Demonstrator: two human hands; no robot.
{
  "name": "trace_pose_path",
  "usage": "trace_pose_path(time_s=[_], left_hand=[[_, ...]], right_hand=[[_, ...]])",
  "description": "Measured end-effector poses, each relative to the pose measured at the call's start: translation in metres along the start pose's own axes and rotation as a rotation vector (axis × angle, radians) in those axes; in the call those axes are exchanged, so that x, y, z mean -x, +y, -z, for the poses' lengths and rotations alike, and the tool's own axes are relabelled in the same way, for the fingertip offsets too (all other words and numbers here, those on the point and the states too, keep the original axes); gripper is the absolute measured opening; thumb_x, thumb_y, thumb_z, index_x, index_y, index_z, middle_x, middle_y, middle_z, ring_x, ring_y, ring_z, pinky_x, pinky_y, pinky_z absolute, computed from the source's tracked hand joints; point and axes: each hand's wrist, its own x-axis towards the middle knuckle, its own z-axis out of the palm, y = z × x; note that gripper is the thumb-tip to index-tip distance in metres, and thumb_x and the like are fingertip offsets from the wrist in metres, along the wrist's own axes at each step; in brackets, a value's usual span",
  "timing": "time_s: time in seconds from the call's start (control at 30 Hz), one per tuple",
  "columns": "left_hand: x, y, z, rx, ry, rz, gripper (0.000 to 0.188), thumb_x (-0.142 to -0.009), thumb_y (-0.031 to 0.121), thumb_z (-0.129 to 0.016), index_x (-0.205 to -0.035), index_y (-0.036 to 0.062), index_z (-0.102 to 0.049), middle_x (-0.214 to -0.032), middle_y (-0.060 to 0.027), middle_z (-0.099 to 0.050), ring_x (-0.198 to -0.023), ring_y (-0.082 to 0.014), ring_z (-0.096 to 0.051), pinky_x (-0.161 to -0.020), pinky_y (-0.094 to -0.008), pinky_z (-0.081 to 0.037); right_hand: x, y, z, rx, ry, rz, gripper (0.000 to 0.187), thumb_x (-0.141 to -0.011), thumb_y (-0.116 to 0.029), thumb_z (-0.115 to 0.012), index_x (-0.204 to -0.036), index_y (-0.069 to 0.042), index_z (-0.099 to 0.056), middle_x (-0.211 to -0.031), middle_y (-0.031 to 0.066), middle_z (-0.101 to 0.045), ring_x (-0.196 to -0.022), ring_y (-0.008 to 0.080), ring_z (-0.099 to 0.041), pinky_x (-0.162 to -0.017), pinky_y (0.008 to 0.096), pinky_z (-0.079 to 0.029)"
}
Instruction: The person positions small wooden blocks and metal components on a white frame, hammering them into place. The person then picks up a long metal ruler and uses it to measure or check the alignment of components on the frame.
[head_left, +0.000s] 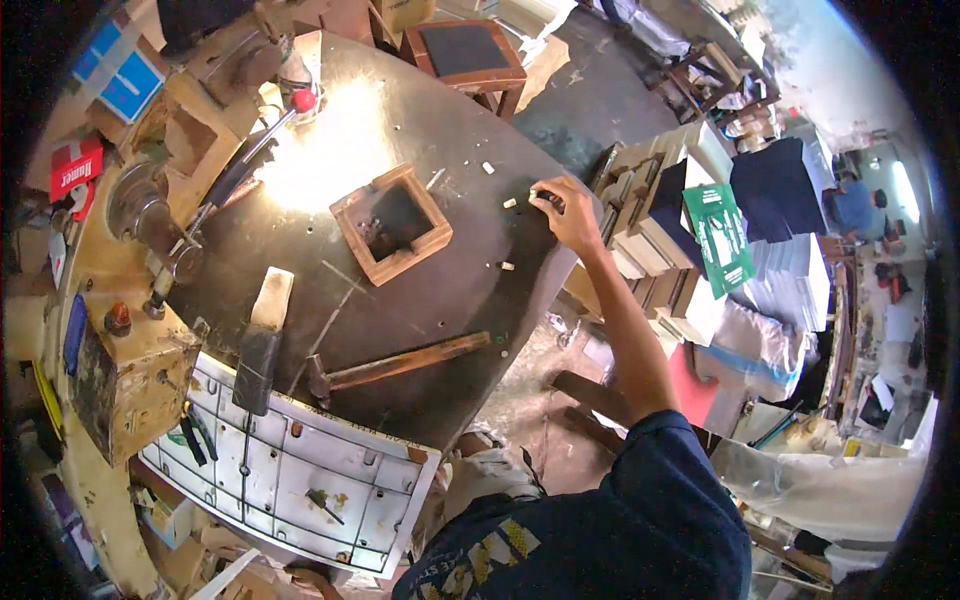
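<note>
My right hand [568,212] reaches over the right side of the dark metal table [440,290], its fingertips pinched together. What they hold, if anything, is too small to name; a pale speck shows at the tips. Close by lie short white stubs [509,203], one farther up and one below the hand. Left of them sits a square wooden frame [435,240] with a dark hollow. A hammer [410,362] with a wooden handle rests nearer me. Only a sliver of my left hand [312,582] shows at the bottom edge, beside the white panel; its fingers are hidden.
A gridded white panel [290,470] spans the table's near left edge, with a flat black-handled tool [262,345] overlapping it. A machine with a red-knobbed lever [303,100] stands at the left. Stacked boards [640,215] rise right of the table; a wooden stool [465,50] stands beyond.
</note>
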Motion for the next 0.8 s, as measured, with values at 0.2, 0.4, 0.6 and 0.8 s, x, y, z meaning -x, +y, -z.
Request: trace_pose_path(time_s=[0.2,0.4,0.6,0.8], left_hand=[[-0.006,-0.018,0.011,0.016,0.008,0.054,0.054,-0.099,0.046,-0.050,-0.097,-0.0043,-0.071,-0.083,-0.0133,-0.068,-0.066,-0.0245,-0.058,-0.062,-0.0430,-0.050],[-0.017,-0.054,0.013,0.050,0.009,0.125,0.054,-0.099,0.046,-0.050,-0.096,-0.0047,-0.070,-0.082,-0.0133,-0.068,-0.065,-0.0245,-0.058,-0.061,-0.0433,-0.050],[-0.004,-0.058,0.003,0.105,0.012,-0.065,0.052,-0.098,0.040,-0.054,-0.082,-0.0066,-0.069,-0.068,-0.0141,-0.066,-0.058,-0.0249,-0.058,-0.057,-0.0457,-0.049],[0.010,-0.006,0.029,-0.378,0.050,-0.098,0.052,-0.096,0.043,-0.053,-0.084,-0.0055,-0.067,-0.072,-0.0186,-0.067,-0.062,-0.0316,-0.062,-0.060,-0.0450,-0.049]], right_hand=[[0.038,-0.029,0.009,-0.649,0.195,-0.419,0.026,-0.090,-0.009,-0.070,-0.113,0.003,-0.067,-0.101,0.0091,-0.071,-0.090,0.0150,-0.065,-0.077,0.0273,-0.051],[0.095,-0.125,0.001,-1.050,0.069,-0.636,0.033,-0.090,-0.004,-0.068,-0.121,0.004,-0.063,-0.104,0.0105,-0.070,-0.097,0.0178,-0.065,-0.088,0.0296,-0.050],[0.115,-0.243,-0.045,-1.019,-0.291,-0.632,0.032,-0.091,-0.003,-0.066,-0.121,0.007,-0.062,-0.106,0.0122,-0.068,-0.100,0.0201,-0.066,-0.091,0.0309,-0.053],[0.161,-0.360,-0.126,-1.008,-0.735,-0.392,0.028,-0.091,-0.007,-0.068,-0.115,0.006,-0.066,-0.101,0.0092,-0.070,-0.093,0.0157,-0.067,-0.086,0.0311,-0.056]])
